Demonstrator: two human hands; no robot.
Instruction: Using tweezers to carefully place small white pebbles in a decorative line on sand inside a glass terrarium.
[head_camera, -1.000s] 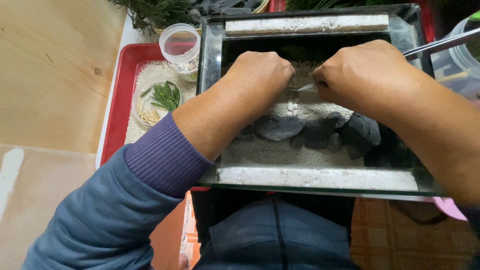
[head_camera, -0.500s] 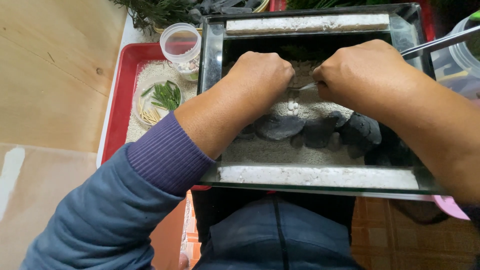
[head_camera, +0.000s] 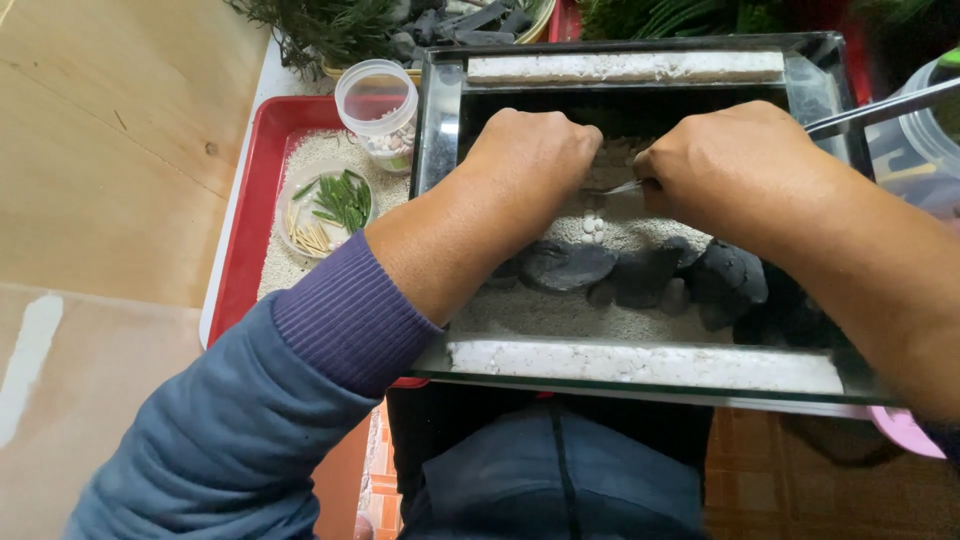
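A small glass tank (head_camera: 440, 120) holds pale sand and a row of dark stones (head_camera: 640, 275). Both my hands are inside it, above the stones. My right hand (head_camera: 740, 165) grips long metal tweezers (head_camera: 880, 108), whose tip points left toward my left hand (head_camera: 535, 160). The left hand is closed in a fist with its fingers curled down at the tweezer tip; what it pinches is hidden. A few small white pebbles (head_camera: 592, 228) lie on the sand just below the two hands.
A red tray (head_camera: 245, 210) left of the tank carries sand, a shallow dish (head_camera: 325, 210) of green sprigs and pale sticks, and a clear cup (head_camera: 378, 105) of pebbles. Plants and dark rocks (head_camera: 450, 22) lie behind. A clear container (head_camera: 925, 150) stands at right.
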